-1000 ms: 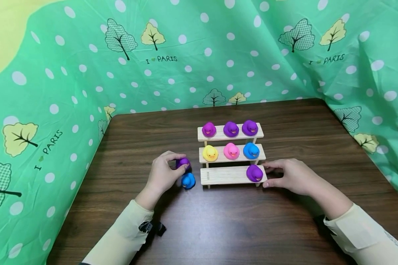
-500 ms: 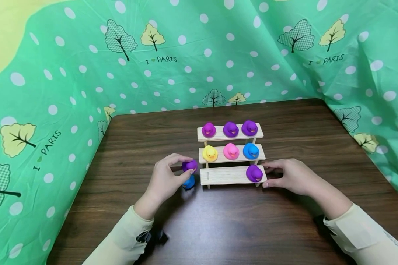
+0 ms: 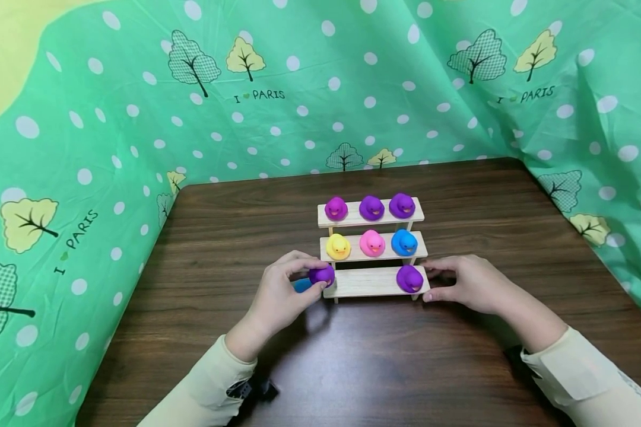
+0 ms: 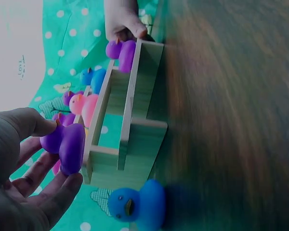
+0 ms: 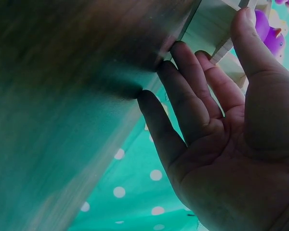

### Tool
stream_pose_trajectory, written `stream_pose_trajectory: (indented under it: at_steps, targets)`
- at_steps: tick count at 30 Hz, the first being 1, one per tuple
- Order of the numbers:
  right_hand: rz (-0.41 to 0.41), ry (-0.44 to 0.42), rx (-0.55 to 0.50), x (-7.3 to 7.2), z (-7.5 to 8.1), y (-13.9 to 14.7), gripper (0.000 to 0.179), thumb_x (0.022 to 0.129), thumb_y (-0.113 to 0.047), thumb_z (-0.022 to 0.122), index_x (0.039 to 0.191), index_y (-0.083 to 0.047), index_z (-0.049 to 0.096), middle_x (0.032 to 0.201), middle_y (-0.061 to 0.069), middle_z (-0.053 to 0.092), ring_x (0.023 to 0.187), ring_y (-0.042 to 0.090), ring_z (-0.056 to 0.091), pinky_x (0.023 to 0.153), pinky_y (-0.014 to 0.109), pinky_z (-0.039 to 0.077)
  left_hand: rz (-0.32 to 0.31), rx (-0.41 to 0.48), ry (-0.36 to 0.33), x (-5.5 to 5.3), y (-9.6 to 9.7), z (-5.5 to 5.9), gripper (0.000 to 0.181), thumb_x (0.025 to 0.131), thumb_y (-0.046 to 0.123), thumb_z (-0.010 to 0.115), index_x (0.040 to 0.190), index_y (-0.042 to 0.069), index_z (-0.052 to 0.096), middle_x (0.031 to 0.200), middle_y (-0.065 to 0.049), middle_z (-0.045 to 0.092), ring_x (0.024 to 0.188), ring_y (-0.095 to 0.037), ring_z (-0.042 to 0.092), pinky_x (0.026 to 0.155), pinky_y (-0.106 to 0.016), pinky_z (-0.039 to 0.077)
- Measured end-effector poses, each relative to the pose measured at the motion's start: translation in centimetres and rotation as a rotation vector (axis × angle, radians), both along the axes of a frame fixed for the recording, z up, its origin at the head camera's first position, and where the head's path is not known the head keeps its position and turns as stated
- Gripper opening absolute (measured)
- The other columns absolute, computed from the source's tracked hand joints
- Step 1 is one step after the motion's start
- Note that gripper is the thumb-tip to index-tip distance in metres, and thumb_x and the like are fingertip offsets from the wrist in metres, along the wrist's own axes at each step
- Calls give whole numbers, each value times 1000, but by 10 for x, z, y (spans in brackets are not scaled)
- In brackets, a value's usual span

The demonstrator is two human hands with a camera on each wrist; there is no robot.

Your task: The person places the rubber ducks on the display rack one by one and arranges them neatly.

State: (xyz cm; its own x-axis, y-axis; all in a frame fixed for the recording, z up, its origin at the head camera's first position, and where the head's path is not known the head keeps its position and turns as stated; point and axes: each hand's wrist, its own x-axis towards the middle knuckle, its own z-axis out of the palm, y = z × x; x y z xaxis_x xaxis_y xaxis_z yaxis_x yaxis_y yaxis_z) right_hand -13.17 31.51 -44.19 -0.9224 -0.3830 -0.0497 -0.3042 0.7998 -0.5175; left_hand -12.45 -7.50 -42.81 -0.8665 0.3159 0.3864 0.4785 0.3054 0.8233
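Observation:
My left hand [image 3: 283,290] pinches a purple rubber duck [image 3: 321,275] between thumb and fingers, at the left end of the wooden three-step stand [image 3: 365,282]. In the left wrist view that duck [image 4: 73,149] is held up beside the steps. A blue rubber duck [image 4: 153,204] stands on the table near the stand's end, mostly hidden by the hand in the head view. My right hand [image 3: 472,286] rests at the stand's right end, thumb at the front corner, fingers fairly straight. Another purple duck [image 3: 409,279] sits at the right of the lowest step.
On the middle step sit yellow [image 3: 339,247], pink [image 3: 373,243] and blue [image 3: 404,242] ducks. The top step bears three purple-toned ducks [image 3: 371,207]. A green dotted cloth [image 3: 310,118] hangs around the dark wooden table [image 3: 235,219].
My left hand has carried the purple duck rightward from beside the blue duck to the left end of the lowest step. My right hand has stayed at the stand's right end.

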Motion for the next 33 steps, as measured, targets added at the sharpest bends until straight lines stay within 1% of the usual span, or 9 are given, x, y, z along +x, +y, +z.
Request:
stream_pose_trajectory:
  at_steps: [5,10,12,14,18,20,24,28,33]
  targets:
    - [-2,1,0,0,0,0,71,81,-54,87,135,-11,71,109,-6,77,115,30,70,97,60,53,-27,-14,5,1,6,-3,29,83,1,86,109,13,82,109,6,72,105,-13,69,89,-32,61]
    - [-5,0,-3,0,0,0,71,81,-55,87,135,-11,71,109,-7,77,115,30,70,97,60,53,-27,-56,35,2,11,-3,28,83,4,88,109,14,82,109,8,73,106,-9,68,92,-31,60]
    - [-7,0,-3,1,0,0,71,81,-55,87,135,-12,71,108,-7,77,115,29,70,97,60,53,-27,-53,42,2,13,-3,27,83,4,88,108,14,82,108,8,73,106,-9,68,92,-31,60]
    - [-8,2,-2,1,-1,1,71,80,-55,87,135,-12,72,108,-7,77,115,29,70,97,60,53,-37,-33,32,2,15,-4,27,83,3,88,107,12,82,108,6,73,105,-10,69,91,-31,60]
    - [-8,6,-2,0,-1,1,70,80,-55,87,134,-14,72,107,-8,77,115,29,70,97,59,53,-58,12,-13,2,19,-5,27,83,0,87,107,11,81,109,4,74,106,-12,70,92,-30,60]
    - [-7,7,-1,0,-1,1,69,80,-55,87,134,-14,72,107,-8,77,114,29,70,97,59,53,-62,19,-28,2,21,-6,27,83,0,87,107,10,81,110,5,74,107,-13,69,93,-30,60]
    - [-5,6,1,0,-1,0,70,80,-56,87,134,-13,72,107,-8,77,114,29,70,97,60,53,-61,13,-30,2,25,-9,29,82,-2,85,108,11,82,111,5,74,108,-12,68,93,-31,60]
    - [-6,5,3,0,-1,1,70,80,-55,87,134,-13,72,107,-8,77,114,29,70,97,60,53,-75,20,-39,1,31,-12,30,81,-3,84,109,9,82,110,3,74,109,-13,68,94,-30,59]
    - [-13,2,4,1,1,0,71,80,-55,87,135,-12,72,107,-8,77,115,30,70,97,60,53,-95,47,-70,0,41,-15,29,81,-4,85,108,7,81,108,-1,75,107,-15,69,93,-29,60]
